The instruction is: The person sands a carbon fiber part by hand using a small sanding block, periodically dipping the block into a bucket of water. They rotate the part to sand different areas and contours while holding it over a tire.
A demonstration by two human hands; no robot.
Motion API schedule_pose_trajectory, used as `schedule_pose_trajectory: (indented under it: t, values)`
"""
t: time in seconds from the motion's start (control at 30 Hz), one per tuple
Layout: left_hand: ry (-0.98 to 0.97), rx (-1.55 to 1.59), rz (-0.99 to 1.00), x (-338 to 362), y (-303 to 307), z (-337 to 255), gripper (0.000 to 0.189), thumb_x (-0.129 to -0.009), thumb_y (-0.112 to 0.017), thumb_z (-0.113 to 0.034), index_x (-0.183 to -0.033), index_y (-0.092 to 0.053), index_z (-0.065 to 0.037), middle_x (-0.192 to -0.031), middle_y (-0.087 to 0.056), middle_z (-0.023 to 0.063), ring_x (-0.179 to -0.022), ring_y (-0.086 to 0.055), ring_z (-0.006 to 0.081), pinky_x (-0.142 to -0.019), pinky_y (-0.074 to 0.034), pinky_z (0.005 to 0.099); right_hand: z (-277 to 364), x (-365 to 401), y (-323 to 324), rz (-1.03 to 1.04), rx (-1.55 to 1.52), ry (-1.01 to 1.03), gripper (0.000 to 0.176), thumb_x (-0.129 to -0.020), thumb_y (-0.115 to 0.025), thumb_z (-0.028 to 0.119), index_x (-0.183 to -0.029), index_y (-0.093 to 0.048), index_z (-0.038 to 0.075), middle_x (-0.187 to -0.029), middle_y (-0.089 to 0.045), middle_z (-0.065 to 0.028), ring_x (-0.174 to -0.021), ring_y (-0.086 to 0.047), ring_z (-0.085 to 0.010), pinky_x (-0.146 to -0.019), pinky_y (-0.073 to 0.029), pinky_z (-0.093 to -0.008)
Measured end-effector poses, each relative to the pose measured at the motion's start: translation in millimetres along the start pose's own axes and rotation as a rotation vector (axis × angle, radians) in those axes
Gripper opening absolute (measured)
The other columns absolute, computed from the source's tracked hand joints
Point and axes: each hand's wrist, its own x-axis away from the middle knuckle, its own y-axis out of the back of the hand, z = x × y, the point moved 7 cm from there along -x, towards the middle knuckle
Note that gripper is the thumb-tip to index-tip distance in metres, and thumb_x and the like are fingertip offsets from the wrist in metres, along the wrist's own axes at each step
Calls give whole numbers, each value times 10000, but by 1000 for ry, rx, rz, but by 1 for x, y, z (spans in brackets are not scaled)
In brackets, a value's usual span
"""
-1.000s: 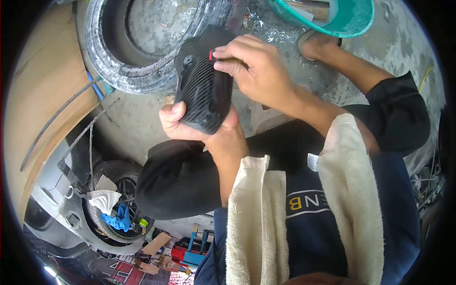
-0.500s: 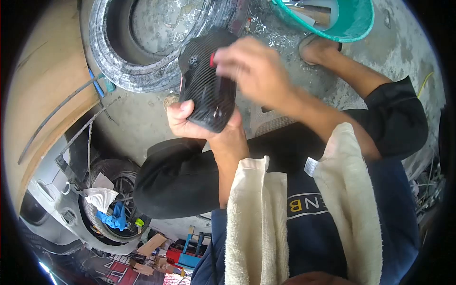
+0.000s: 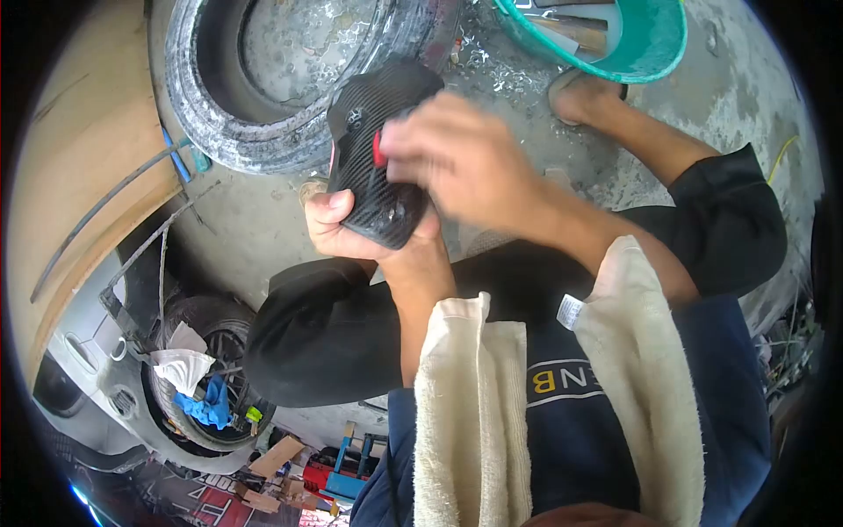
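My left hand (image 3: 338, 224) is closed around the lower end of a black carbon-fibre-patterned panel (image 3: 373, 114), thumb on its near edge. The panel is glossy and curved, with small round spots near both ends. My right hand (image 3: 465, 154), smeared by motion, pinches a small red object (image 3: 378, 149) against the middle of the panel. Most of that object is hidden by my fingers, so its kind does not show.
Beyond the panel, a grey-smeared tyre (image 3: 211, 114) lies on the concrete floor. A green bucket (image 3: 645, 66) with water and flat pieces is at upper right. A wooden board (image 3: 97, 132) stands left; a wheel (image 3: 189, 321) with blue cloth (image 3: 206, 404) is lower left. A cream towel (image 3: 465, 395) hangs over my chest.
My right hand and the red object have slid down the panel towards me and slightly left. My left hand keeps its hold, and the panel has shifted only slightly.
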Motion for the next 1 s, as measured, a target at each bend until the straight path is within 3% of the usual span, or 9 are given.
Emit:
schedule_pose_trajectory:
  t: [0.07,0.13,0.23,0.5,0.53,0.57,0.67,0.7,1.0]
  values:
    - [-34,-30,29,0,-4,1,665,-573,-545,-181,-1148,-582,148,-1073,-641,275,-1010,-641,382,-975,-504,432,-56,-4,2,-13,114,-135,206,-787,-775,143,-964,-728,49,-889,-694,-117,-818,-663,-287,-718,-531,-388]
    - [-886,-801,-23,6,40,-50,225,-613,-581,-193,-776,-544,-43,-809,-579,109,-779,-590,256,-761,-488,367,-5,-4,0,-11,143,14,256,-753,-776,142,-987,-720,53,-910,-690,-116,-833,-659,-299,-730,-530,-398]
    - [-301,-518,-393,19,49,-45,276,-623,-580,-197,-822,-630,-12,-953,-633,195,-896,-635,318,-821,-526,418,28,8,-9,72,-104,70,315,-718,-755,58,-1026,-698,26,-1024,-693,-111,-905,-640,-315,-807,-525,-394]
    - [-555,-485,-354,19,30,-6,370,-711,-578,-342,-934,-590,-46,-917,-591,104,-862,-607,257,-785,-487,350,9,7,-9,-21,-106,53,140,-819,-705,145,-840,-629,28,-813,-577,-128,-854,-564,-330,-756,-471,-421]
    - [-37,-244,170,2,-7,11,469,-662,-563,-341,-954,-620,22,-917,-614,144,-857,-621,280,-778,-494,363,-22,6,-11,-47,-21,4,143,-817,-709,133,-850,-628,20,-826,-579,-128,-862,-569,-329,-761,-474,-424]
    - [-491,-574,-293,34,-29,6,535,-628,-559,-323,-997,-638,56,-932,-621,175,-865,-625,296,-765,-501,361,-46,5,-10,-71,58,-44,147,-814,-714,121,-859,-626,12,-839,-581,-127,-871,-574,-328,-766,-476,-427]
    - [-501,-259,302,20,-16,12,422,-657,-564,-303,-931,-619,14,-918,-606,149,-828,-602,278,-729,-485,351,-23,-3,-6,-43,-27,-84,146,-835,-696,122,-882,-630,1,-861,-596,-137,-880,-577,-341,-770,-478,-430]
    - [-149,-151,152,-18,40,15,351,-701,-572,-311,-901,-608,-24,-928,-600,135,-835,-588,251,-728,-465,333,-6,0,-8,7,-105,-63,149,-849,-682,133,-884,-630,-2,-867,-602,-143,-884,-577,-349,-775,-477,-435]
    - [-348,-438,-77,8,4,8,349,-783,-530,-291,-1074,-604,-112,-1195,-569,195,-1069,-582,281,-875,-491,379,-4,-2,-6,-43,-217,-61,189,-826,-725,160,-863,-638,-4,-851,-612,-164,-869,-585,-361,-742,-474,-440]
